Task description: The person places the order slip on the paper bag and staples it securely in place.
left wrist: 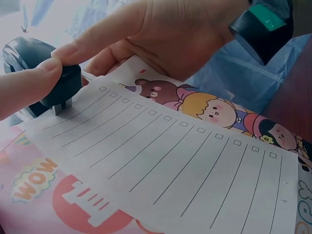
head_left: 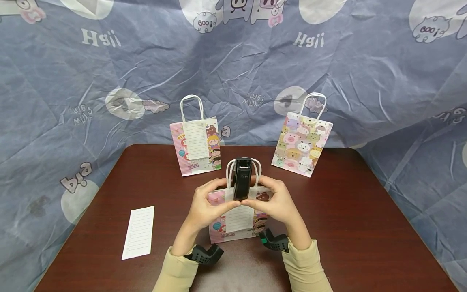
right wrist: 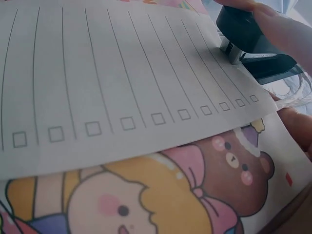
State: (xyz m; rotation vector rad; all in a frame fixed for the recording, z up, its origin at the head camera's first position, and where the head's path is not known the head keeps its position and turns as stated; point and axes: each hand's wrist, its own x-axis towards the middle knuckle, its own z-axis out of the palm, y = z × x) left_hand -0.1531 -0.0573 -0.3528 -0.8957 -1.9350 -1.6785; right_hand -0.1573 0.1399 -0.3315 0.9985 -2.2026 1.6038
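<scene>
A black stapler [head_left: 242, 180] stands over the top edge of a small paper gift bag [head_left: 217, 234] with cartoon figures and white twisted handles. Both thumbs meet on the stapler's near end. My left hand [head_left: 207, 205] grips it from the left and my right hand [head_left: 280, 202] from the right, fingers reaching behind the bag. A lined paper slip [head_left: 238, 220] with small checkboxes lies against the bag's front. In the left wrist view, the stapler's jaws [left wrist: 60, 106] straddle the slip's top edge; the right wrist view shows the stapler [right wrist: 246, 31] there too.
At the back left stands a matching gift bag [head_left: 177, 142] with a lined slip [head_left: 197, 140] on its front. An animal-print bag [head_left: 302, 144] leans at the back right. Another lined slip [head_left: 138, 232] lies on the brown table [head_left: 365, 227] at left. Patterned blue cloth [head_left: 153, 52] hangs behind.
</scene>
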